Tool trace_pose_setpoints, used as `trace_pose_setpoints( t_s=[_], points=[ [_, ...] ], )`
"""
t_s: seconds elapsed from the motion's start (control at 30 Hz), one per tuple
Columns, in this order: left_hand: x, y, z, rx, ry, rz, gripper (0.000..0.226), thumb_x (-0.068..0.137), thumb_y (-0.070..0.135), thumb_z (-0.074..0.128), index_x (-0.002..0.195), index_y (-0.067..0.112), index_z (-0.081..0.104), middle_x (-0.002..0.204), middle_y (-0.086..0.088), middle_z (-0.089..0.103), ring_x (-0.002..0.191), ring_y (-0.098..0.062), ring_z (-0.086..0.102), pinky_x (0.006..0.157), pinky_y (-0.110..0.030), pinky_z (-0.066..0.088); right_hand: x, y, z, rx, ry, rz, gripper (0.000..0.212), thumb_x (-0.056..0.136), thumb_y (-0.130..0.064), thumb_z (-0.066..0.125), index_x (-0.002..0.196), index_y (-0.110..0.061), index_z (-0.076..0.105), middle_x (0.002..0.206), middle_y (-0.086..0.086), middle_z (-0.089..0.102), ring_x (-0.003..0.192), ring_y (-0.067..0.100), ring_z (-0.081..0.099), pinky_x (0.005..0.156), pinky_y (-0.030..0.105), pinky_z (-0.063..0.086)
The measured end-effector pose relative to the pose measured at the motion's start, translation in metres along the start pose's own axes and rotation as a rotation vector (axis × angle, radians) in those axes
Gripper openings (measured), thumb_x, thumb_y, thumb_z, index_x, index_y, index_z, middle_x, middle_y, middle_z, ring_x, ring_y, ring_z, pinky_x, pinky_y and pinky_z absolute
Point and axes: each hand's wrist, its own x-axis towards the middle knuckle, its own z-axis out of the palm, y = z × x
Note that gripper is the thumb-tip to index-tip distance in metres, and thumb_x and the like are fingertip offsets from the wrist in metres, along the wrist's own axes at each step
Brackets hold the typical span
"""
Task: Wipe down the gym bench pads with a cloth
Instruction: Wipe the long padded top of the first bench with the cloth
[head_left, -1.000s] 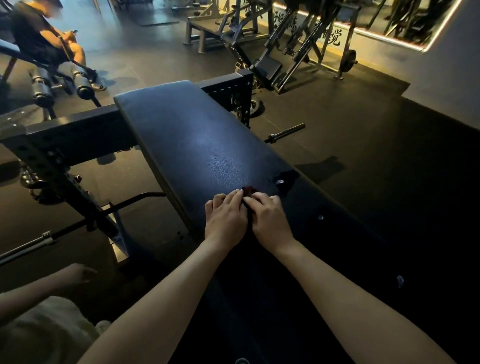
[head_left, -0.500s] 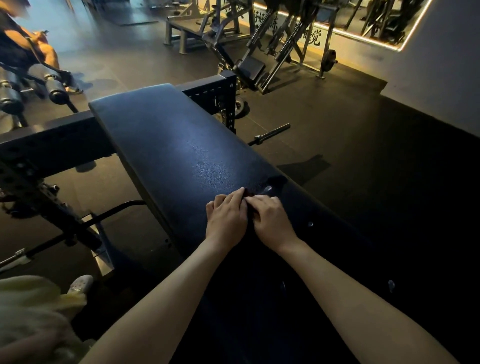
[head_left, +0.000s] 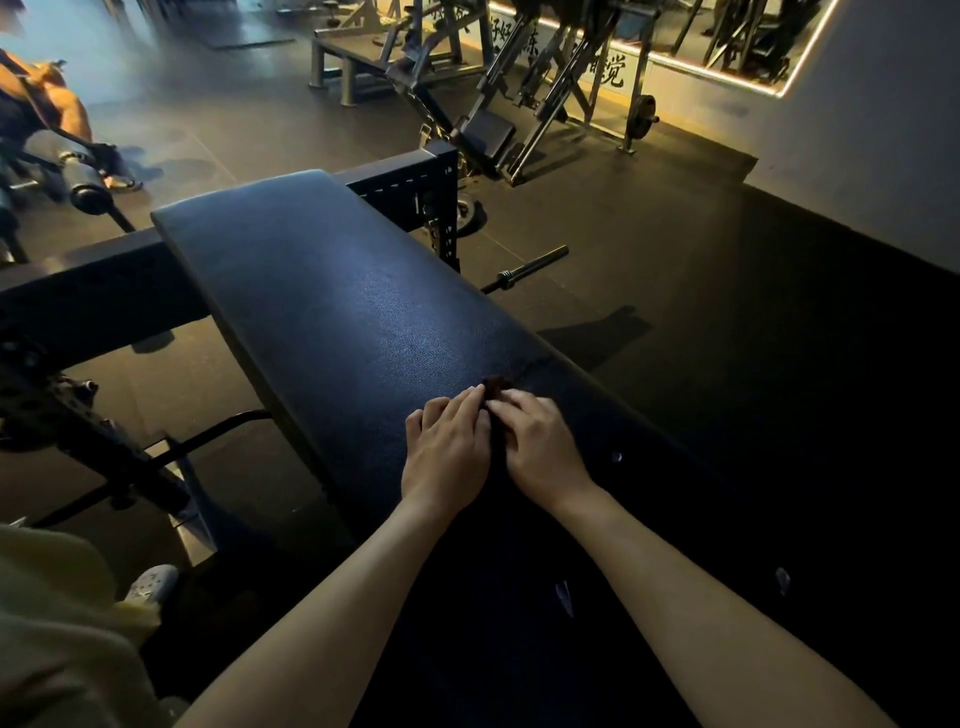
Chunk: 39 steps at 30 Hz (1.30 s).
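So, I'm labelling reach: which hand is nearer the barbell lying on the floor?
Right. The right hand sits toward the barbell; the left hand lies beside it, farther off.

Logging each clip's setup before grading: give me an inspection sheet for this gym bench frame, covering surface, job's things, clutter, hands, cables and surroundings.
Surface: black bench pad, textured, with a seam crossing it.
Job's things: small dark cloth, mostly covered.
Clutter: pale specks on the near pad.
Grippers: left hand flat, fingertips on the cloth; right hand with fingers bent over it, grip unclear.
Cables: nothing seen.
Surroundings: barbell on the floor; weight machines behind; another person far left.
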Motion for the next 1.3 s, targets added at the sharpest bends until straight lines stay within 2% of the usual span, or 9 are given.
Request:
trace_pose_setpoints(
  t_s=[0.1, 0.27, 0.43, 0.53, 0.67, 0.73, 0.97, 1.13, 1.3],
  points=[
    [0.000, -0.002, 0.000, 0.016, -0.009, 0.014, 0.060, 0.098, 0.045, 0.017, 0.150, 0.028, 0.040, 0.153, 0.015, 0.043, 0.136, -0.012, 0.032, 0.110, -0.034, 0.014, 0.011, 0.011, -0.006, -0.041, -0.013, -0.018, 0.038, 0.094, -0.013, 0.050, 0.129, -0.010, 0.065, 0.132, 0.015, 0.059, 0.117, 0.035, 0.053, 0.102, 0.036, 0.040],
    [-0.001, 0.000, -0.002, -0.034, -0.010, 0.012, 0.058, 0.099, 0.044, 0.019, 0.150, 0.028, 0.041, 0.150, 0.015, 0.045, 0.134, -0.010, 0.031, 0.112, -0.034, 0.013, 0.035, 0.032, -0.018, -0.048, -0.016, 0.290, 0.050, 0.098, -0.024, 0.055, 0.146, -0.014, 0.047, 0.153, 0.015, 0.037, 0.141, 0.030, 0.032, 0.116, 0.039, 0.025],
    [0.000, -0.003, -0.002, -0.179, 0.038, -0.026, 0.048, 0.104, 0.037, 0.028, 0.147, 0.024, 0.047, 0.146, 0.011, 0.052, 0.132, -0.009, 0.035, 0.112, -0.029, 0.014, 0.008, -0.003, -0.001, 0.033, -0.065, 0.034, 0.043, 0.090, -0.022, 0.050, 0.131, -0.014, 0.064, 0.131, 0.011, 0.060, 0.118, 0.032, 0.056, 0.104, 0.038, 0.044],
    [0.000, -0.005, -0.003, -0.211, 0.046, -0.030, 0.053, 0.100, 0.040, 0.027, 0.145, 0.022, 0.050, 0.145, 0.009, 0.053, 0.132, -0.010, 0.037, 0.112, -0.030, 0.018, 0.005, 0.000, -0.005, 0.044, -0.105, -0.066, 0.042, 0.090, -0.016, 0.053, 0.131, -0.013, 0.064, 0.131, 0.012, 0.061, 0.119, 0.032, 0.056, 0.105, 0.035, 0.042],
    [0.000, -0.005, -0.005, -0.213, 0.040, -0.032, 0.058, 0.097, 0.041, 0.026, 0.145, 0.021, 0.050, 0.146, 0.007, 0.053, 0.133, -0.013, 0.038, 0.114, -0.033, 0.019, 0.031, 0.030, -0.016, -0.014, 0.019, 0.186, 0.045, 0.095, -0.013, 0.057, 0.140, -0.010, 0.054, 0.148, 0.016, 0.045, 0.138, 0.032, 0.038, 0.116, 0.037, 0.026],
    [0.001, -0.004, -0.006, -0.232, 0.045, -0.041, 0.058, 0.097, 0.040, 0.026, 0.145, 0.019, 0.050, 0.145, 0.005, 0.054, 0.134, -0.015, 0.038, 0.115, -0.034, 0.021, 0.032, 0.028, -0.013, 0.009, 0.008, 0.254, 0.047, 0.095, -0.020, 0.059, 0.141, -0.012, 0.053, 0.149, 0.014, 0.044, 0.138, 0.032, 0.038, 0.115, 0.038, 0.028],
    [0.000, -0.004, -0.006, -0.294, 0.079, -0.033, 0.050, 0.101, 0.032, 0.034, 0.142, 0.012, 0.054, 0.142, -0.002, 0.058, 0.130, -0.020, 0.043, 0.117, -0.034, 0.027, 0.004, -0.004, -0.005, 0.080, -0.079, -0.031, 0.039, 0.093, -0.015, 0.057, 0.131, -0.016, 0.064, 0.130, 0.008, 0.061, 0.116, 0.029, 0.057, 0.101, 0.032, 0.042],
    [0.000, -0.003, -0.006, -0.215, 0.084, 0.012, 0.053, 0.099, 0.031, 0.034, 0.142, 0.008, 0.054, 0.143, -0.007, 0.057, 0.132, -0.023, 0.044, 0.115, -0.030, 0.024, 0.036, 0.020, -0.014, 0.010, -0.030, 0.207, 0.048, 0.095, -0.024, 0.060, 0.143, -0.019, 0.053, 0.151, 0.011, 0.039, 0.139, 0.030, 0.033, 0.115, 0.038, 0.027],
    [0.006, -0.003, -0.009, -0.263, 0.085, -0.053, 0.043, 0.105, 0.023, 0.040, 0.142, 0.007, 0.053, 0.146, -0.008, 0.054, 0.134, -0.022, 0.041, 0.114, -0.023, 0.020, 0.018, 0.004, 0.001, 0.036, -0.125, -0.079, 0.039, 0.091, -0.019, 0.053, 0.128, -0.015, 0.067, 0.139, 0.010, 0.056, 0.129, 0.030, 0.048, 0.110, 0.033, 0.035]
  ],
)
